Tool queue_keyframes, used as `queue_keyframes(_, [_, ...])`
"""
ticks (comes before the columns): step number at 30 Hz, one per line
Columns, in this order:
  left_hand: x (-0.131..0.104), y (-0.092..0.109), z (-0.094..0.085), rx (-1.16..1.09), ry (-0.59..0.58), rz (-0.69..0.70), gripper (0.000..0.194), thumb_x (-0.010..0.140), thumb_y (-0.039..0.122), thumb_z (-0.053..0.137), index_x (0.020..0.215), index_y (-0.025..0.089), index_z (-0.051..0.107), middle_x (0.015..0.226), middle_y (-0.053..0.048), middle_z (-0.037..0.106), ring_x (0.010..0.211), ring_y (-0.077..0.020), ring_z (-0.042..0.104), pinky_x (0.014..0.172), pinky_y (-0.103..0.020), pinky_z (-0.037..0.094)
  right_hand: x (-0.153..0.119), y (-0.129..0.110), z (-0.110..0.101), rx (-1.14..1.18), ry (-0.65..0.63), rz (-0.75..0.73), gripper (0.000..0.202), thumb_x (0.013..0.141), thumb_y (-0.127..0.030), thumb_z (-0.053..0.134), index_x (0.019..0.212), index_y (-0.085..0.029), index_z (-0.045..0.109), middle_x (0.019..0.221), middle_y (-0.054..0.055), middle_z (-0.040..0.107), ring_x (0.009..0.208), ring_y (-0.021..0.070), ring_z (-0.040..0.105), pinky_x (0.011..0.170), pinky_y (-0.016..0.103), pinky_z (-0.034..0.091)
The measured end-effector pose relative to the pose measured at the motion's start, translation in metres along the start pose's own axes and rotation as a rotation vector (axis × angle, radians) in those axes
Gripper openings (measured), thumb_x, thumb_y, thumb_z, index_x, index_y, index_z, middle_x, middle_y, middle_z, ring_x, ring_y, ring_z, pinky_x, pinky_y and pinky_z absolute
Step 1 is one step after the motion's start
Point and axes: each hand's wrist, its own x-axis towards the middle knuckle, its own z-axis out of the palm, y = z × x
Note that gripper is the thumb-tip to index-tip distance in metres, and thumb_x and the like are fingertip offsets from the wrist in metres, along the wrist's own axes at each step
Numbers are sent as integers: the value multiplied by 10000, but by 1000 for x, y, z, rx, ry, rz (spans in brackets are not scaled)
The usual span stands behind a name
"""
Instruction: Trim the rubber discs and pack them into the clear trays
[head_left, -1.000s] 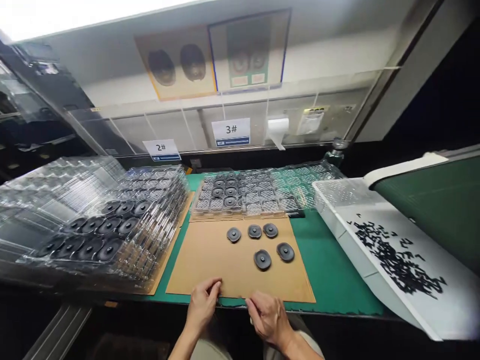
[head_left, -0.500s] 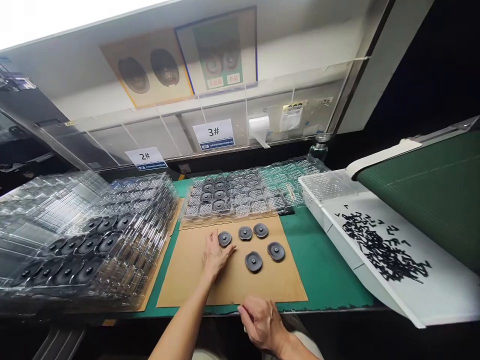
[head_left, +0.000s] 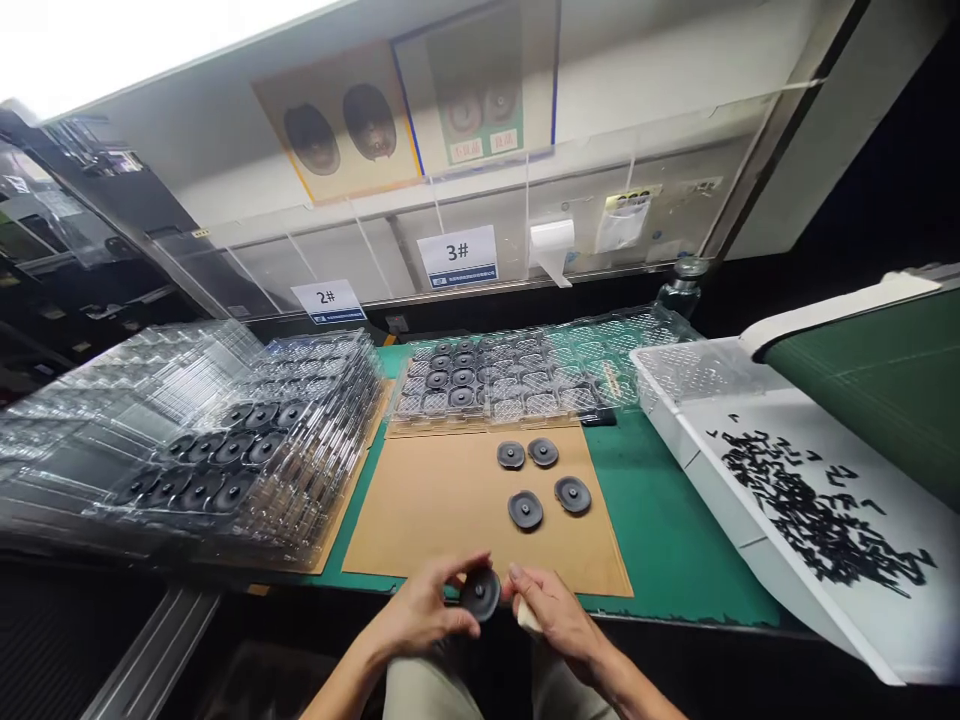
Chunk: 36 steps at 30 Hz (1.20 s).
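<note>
My left hand [head_left: 429, 608] holds a dark round part [head_left: 480, 593] between thumb and fingers, above the front edge of the cardboard sheet [head_left: 427, 500]. Close to the part's right side is my right hand [head_left: 551, 610], its fingers closed around something pale, too hidden to name. Four more dark parts lie on the cardboard: one at back left [head_left: 511, 455], one at back right [head_left: 543, 452], one at front left [head_left: 525, 510] and one at front right [head_left: 573, 495].
Stacked clear trays [head_left: 300, 480] with dark parts stand at left. Another clear tray [head_left: 495, 402], partly filled, lies behind the cardboard. At right, a white bin [head_left: 697, 460] holds small black pieces [head_left: 817, 520]. A glass jar [head_left: 681, 285] stands at the back.
My left hand has taken the leftmost part off the cardboard and brought it toward the front edge, beside my right hand. The camera view has shifted, so the scene sits farther right.
</note>
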Motion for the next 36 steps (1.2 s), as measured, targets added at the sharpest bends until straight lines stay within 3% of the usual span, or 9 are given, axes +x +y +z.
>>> queue_keyframes(3, [-43, 9, 2, -57, -89, -3, 800, 623, 184, 920, 1362, 361, 668, 1367, -70, 697, 1259, -325, 619, 1107, -459, 464, -14, -11, 13, 117, -146, 71, 724, 776, -918, 552, 701, -200, 499, 562, -72, 349, 492, 79, 292, 468, 224, 221])
queue_keyframes(6, [-65, 13, 2, -231, -55, -15, 773, 684, 245, 905, 1399, 361, 636, 1437, -84, 648, 1345, -338, 566, 1165, -475, 414, -24, -26, 26, 222, -221, 135, 688, 773, -882, 598, 724, -204, 490, 569, -77, 362, 470, 64, 258, 444, 216, 185])
queue_keyframes(12, [-81, 8, 5, -242, -9, 27, 729, 701, 296, 909, 1384, 329, 657, 1425, -109, 654, 1356, -355, 556, 1197, -514, 377, -30, -54, 27, 344, -326, 223, 556, 723, -679, 787, 748, -176, 552, 615, -71, 395, 472, 42, 242, 432, 204, 157])
queue_keyframes(15, [-82, 5, 15, -406, 13, 23, 759, 652, 284, 943, 1360, 342, 674, 1413, -104, 660, 1343, -359, 566, 1177, -516, 405, -35, -61, 31, 378, -374, 258, 507, 736, -624, 774, 707, -165, 560, 599, -58, 399, 484, 42, 247, 447, 195, 162])
queue_keyframes(21, [-78, 8, 57, -857, 320, 130, 818, 630, 355, 968, 1383, 359, 649, 1503, -119, 579, 1349, -363, 559, 1150, -485, 424, -47, -65, 55, 659, -75, 401, 597, 618, -662, 903, 881, -182, 661, 635, -52, 468, 532, 48, 372, 505, 136, 302])
queue_keyframes(25, [-79, 9, 75, -993, 446, 168, 816, 664, 382, 947, 1411, 357, 619, 1510, -121, 572, 1336, -353, 575, 1140, -462, 437, -53, -70, 68, 695, -104, 390, 615, 621, -678, 909, 898, -176, 687, 630, -43, 490, 503, 47, 359, 482, 147, 298])
queue_keyframes(29, [-86, 3, 69, -946, 449, 184, 760, 656, 442, 936, 1343, 253, 671, 1419, -153, 638, 1291, -356, 601, 1097, -411, 471, -45, -69, 64, 588, -151, 273, 593, 720, -709, 829, 853, -151, 678, 626, -50, 440, 500, 40, 296, 466, 161, 244])
queue_keyframes(32, [-95, 1, 56, -847, 467, 168, 743, 701, 498, 887, 1353, 222, 662, 1390, -161, 648, 1309, -361, 578, 1109, -396, 458, -35, -70, 44, 482, -24, 249, 589, 759, -712, 767, 949, -161, 679, 671, -40, 477, 508, 61, 316, 427, 175, 209])
queue_keyframes(36, [-106, 7, 45, -705, 513, 140, 696, 738, 484, 853, 1351, 211, 668, 1428, -152, 594, 1288, -371, 576, 1106, -399, 461, -32, -83, 16, 470, 218, 223, 576, 693, -527, 790, 1139, -192, 645, 801, -18, 559, 662, 124, 478, 530, 210, 435])
